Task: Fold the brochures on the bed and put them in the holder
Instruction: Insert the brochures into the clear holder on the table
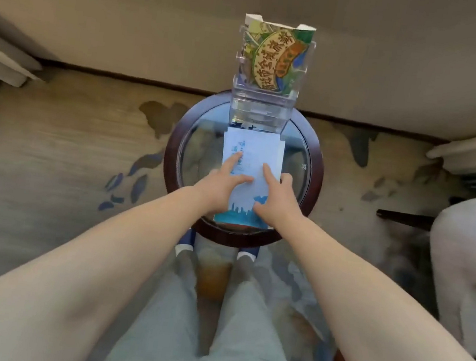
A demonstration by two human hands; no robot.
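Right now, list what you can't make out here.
Head view:
- Middle of brochure: covered by left hand and right hand.
- Its blue print: blurred.
- Whether right hand grips its edge: fingers blurred.
- Lower pocket of holder: clear plastic, contents unclear.
- White furniture: cut off by right edge.

Chinese lettering on brochures (pixel 252 149), illegible

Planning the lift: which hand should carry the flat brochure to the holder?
Probably right: the right hand straddles the right edge of the brochure; the left hand presses flat on top. The holder stands centred ahead.
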